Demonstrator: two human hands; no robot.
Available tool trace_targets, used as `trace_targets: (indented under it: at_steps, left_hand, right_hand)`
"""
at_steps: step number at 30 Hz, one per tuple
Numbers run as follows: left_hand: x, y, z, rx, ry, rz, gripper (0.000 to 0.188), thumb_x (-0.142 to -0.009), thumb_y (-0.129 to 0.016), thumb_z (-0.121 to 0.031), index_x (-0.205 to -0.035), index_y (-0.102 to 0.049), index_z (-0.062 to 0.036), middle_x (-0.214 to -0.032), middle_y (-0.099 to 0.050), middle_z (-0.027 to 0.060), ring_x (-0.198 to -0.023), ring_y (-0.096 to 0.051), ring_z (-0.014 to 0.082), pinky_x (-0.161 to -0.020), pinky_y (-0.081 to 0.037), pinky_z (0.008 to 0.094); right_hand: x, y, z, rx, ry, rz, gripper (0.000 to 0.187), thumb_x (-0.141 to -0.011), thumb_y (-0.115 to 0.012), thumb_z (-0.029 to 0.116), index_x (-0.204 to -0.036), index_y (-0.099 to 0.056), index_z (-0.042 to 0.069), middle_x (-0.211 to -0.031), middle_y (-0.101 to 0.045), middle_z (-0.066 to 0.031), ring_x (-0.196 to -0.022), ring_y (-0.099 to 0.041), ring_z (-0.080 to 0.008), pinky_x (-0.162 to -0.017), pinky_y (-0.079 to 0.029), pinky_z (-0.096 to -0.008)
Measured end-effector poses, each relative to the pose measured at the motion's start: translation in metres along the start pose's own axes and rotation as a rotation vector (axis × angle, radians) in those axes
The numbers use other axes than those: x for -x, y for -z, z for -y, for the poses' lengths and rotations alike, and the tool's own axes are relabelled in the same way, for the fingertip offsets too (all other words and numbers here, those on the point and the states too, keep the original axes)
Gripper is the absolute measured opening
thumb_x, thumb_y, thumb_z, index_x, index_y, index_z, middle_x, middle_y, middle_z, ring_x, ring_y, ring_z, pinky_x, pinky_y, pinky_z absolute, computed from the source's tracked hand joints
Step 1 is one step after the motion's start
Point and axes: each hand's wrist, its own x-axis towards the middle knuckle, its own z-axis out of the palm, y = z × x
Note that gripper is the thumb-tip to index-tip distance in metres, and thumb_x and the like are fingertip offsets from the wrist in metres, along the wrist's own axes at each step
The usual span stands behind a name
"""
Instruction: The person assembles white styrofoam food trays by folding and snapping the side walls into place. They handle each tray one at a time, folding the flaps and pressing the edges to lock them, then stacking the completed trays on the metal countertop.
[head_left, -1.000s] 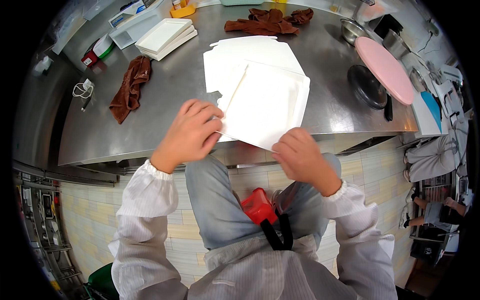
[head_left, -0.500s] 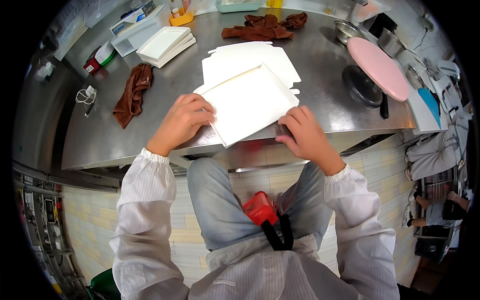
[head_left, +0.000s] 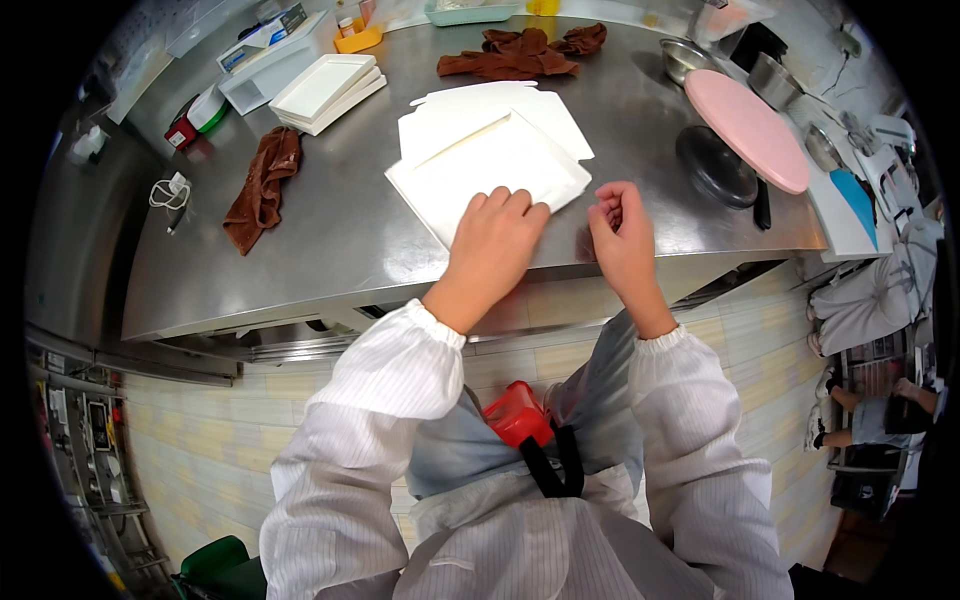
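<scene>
A shallow white cardboard tray (head_left: pixel 500 165) with low folded sides lies near the front of the steel table, partly over flat white card blanks (head_left: pixel 545 105). At the tray's near edge is my left hand (head_left: pixel 497 240), its fingers curled over the rim with the tips hidden from view. My right hand (head_left: pixel 625 235) hovers just right of the tray, apart from it. Its fingers are curled in toward the palm, and nothing shows in them.
Finished white trays (head_left: pixel 325 88) are stacked at the back left. Brown cloths lie at the left (head_left: pixel 263 190) and at the back (head_left: pixel 515 55). On the right are a pink round board (head_left: pixel 748 130), a black pan (head_left: pixel 715 168) and a metal bowl (head_left: pixel 685 60).
The tray has come down onto the table by the blanks. My left hand has shifted right to its near edge. My right hand has left its right side and curled its fingers.
</scene>
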Motion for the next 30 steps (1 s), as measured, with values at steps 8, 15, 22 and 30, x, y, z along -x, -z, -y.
trace_targets:
  at_steps: [8, 15, 22, 30]
  left_hand:
    - [0.033, 0.034, 0.062, 0.009, -0.071, -0.015, 0.018, -0.08, -0.069, -0.002, -0.094, -0.071, -0.0121, -0.102, -0.07, -0.0002, -0.094, -0.061, 0.0235, -0.082, -0.044, 0.0372]
    - [0.052, 0.055, 0.056, 0.351, -0.016, 0.152, 0.025, -0.077, -0.07, -0.001, -0.101, -0.072, -0.0104, -0.112, -0.07, 0.0049, -0.1, -0.064, 0.0283, -0.088, -0.052, 0.0385]
    - [0.055, 0.052, 0.054, 0.471, -0.115, 0.116, 0.028, -0.074, -0.082, -0.015, -0.1, -0.072, -0.0105, -0.109, -0.069, 0.0043, -0.099, -0.066, 0.0279, -0.086, -0.052, 0.0384]
    - [0.06, 0.046, 0.051, 0.557, -0.106, 0.074, 0.025, -0.074, -0.084, -0.014, -0.095, -0.071, -0.0067, -0.105, -0.069, 0.005, -0.096, -0.066, 0.026, -0.083, -0.053, 0.0378]
  right_hand:
    - [-0.011, 0.042, -0.025, 0.193, 0.055, -0.01, 0.028, -0.089, -0.062, -0.003, -0.116, -0.061, 0.002, -0.094, -0.06, -0.0089, -0.079, -0.056, -0.0166, -0.069, -0.051, -0.03]
    - [-0.012, 0.037, -0.018, 0.31, 0.258, 0.186, 0.038, -0.085, -0.06, -0.003, -0.121, -0.065, 0.008, -0.092, -0.062, -0.0102, -0.085, -0.058, -0.0297, -0.085, -0.048, -0.0406]
    - [-0.011, 0.055, -0.012, 0.159, 0.168, 0.356, 0.032, -0.088, -0.058, -0.005, -0.115, -0.068, 0.008, -0.088, -0.062, -0.009, -0.079, -0.058, -0.027, -0.074, -0.047, -0.037]
    - [-0.013, 0.062, -0.018, 0.188, 0.259, 0.406, 0.027, -0.093, -0.056, -0.007, -0.111, -0.071, 0.005, -0.094, -0.059, -0.0056, -0.085, -0.056, -0.0175, -0.078, -0.046, -0.027]
